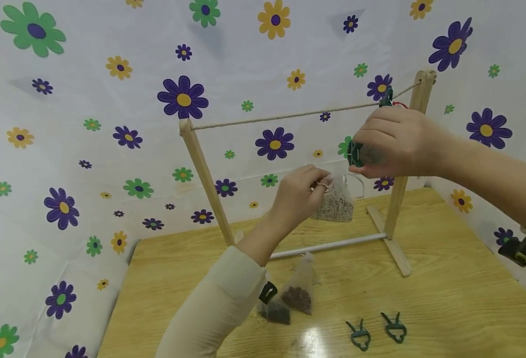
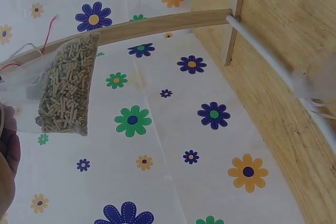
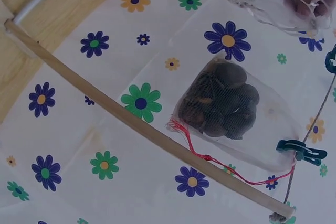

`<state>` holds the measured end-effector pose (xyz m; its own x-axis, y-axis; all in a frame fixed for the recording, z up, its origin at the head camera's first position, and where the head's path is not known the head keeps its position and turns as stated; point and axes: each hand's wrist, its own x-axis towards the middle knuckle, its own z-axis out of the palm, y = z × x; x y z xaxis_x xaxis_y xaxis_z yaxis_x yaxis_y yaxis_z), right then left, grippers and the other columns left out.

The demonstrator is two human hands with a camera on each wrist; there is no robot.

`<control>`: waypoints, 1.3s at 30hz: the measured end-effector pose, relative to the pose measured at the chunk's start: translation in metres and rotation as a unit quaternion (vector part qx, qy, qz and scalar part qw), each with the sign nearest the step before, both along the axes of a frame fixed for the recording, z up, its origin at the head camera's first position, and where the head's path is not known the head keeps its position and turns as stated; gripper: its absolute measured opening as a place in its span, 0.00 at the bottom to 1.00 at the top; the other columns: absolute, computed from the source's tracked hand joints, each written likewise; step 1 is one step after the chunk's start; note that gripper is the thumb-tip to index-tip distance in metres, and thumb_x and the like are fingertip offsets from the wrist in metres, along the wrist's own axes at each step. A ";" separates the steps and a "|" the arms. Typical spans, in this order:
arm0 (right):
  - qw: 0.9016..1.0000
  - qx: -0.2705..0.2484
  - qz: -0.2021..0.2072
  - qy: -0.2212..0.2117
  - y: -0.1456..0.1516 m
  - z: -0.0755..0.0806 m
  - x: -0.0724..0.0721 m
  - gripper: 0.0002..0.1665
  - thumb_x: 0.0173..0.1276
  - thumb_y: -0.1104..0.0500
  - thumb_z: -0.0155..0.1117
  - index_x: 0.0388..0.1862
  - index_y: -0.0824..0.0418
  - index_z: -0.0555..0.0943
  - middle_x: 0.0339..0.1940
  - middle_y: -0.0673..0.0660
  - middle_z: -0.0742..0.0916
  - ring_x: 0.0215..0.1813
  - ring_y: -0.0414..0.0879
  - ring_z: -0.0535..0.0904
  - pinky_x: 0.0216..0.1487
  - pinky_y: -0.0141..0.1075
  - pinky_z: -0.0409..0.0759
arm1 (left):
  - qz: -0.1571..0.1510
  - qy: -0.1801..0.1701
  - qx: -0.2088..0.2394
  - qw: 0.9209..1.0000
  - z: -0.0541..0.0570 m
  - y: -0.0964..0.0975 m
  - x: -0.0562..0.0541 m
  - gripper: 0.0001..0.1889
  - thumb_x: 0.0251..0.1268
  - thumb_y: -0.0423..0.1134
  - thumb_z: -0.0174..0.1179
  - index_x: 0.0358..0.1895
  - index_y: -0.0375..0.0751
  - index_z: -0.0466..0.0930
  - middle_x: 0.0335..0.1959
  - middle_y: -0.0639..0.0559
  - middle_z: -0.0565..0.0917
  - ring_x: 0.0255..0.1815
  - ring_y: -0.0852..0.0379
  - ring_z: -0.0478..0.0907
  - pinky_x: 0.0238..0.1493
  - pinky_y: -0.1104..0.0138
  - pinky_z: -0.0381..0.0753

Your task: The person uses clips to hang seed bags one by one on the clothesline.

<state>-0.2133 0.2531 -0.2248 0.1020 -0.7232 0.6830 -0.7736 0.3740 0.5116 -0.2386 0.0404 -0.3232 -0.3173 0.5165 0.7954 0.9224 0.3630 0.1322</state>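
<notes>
My left hand [image 1: 302,191] pinches the gathered top of a sheer drawstring bag [image 1: 336,205] of pale pellets, which hangs below the rope. The pellets fill the bag's [image 2: 68,87] lower end in the left wrist view. My right hand [image 1: 397,141] is raised near the rope's right end, its fingers gripping a green clip [image 1: 355,153]. Behind that hand, another green clip [image 3: 302,151] fastens a mesh bag [image 3: 223,100] of dark, rounded pieces to the rope [image 1: 285,116]. This bag, with a red drawstring, is mostly hidden by the hand in the head view.
The rope runs between two wooden posts [image 1: 206,179], joined low down by a white rod [image 1: 330,245]. On the wooden table lie a bag of reddish-brown bits [image 1: 297,297], a bag of dark bits [image 1: 275,313] and two green clips [image 1: 359,335]. A flowered sheet hangs behind.
</notes>
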 end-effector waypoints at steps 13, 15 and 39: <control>0.997 -0.064 -0.013 -0.043 -0.001 0.022 -0.011 0.29 0.72 0.46 0.52 0.30 0.72 0.80 0.24 0.63 0.84 0.27 0.55 0.78 0.32 0.45 0.78 | 0.044 -0.080 0.012 0.996 0.011 0.010 -0.022 0.07 0.65 0.32 0.56 0.35 0.33 0.84 0.27 0.46 0.83 0.25 0.56 0.74 0.28 0.71 0.73; 0.996 -0.073 -0.021 -0.052 -0.002 0.027 -0.013 0.29 0.72 0.46 0.52 0.30 0.72 0.81 0.24 0.63 0.84 0.27 0.55 0.78 0.31 0.46 0.77 | 0.052 -0.090 0.010 0.995 0.014 0.011 -0.024 0.08 0.66 0.33 0.56 0.36 0.33 0.84 0.29 0.46 0.83 0.26 0.56 0.75 0.28 0.71 0.74; 0.980 -0.032 -0.105 -0.168 -0.016 0.050 -0.035 0.06 0.57 0.68 0.69 0.32 0.71 0.84 0.26 0.62 0.85 0.29 0.51 0.79 0.32 0.42 0.78 | 0.110 -0.220 0.033 0.969 0.052 0.028 -0.039 0.11 0.69 0.36 0.53 0.41 0.35 0.84 0.34 0.47 0.84 0.30 0.56 0.77 0.30 0.73 0.71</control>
<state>-0.2481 0.2368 -0.1751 -0.2827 -0.6590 0.6970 -0.7966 0.5661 0.2122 -0.2777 0.0685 -0.2715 -0.7294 0.3501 0.5877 0.6729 0.5221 0.5241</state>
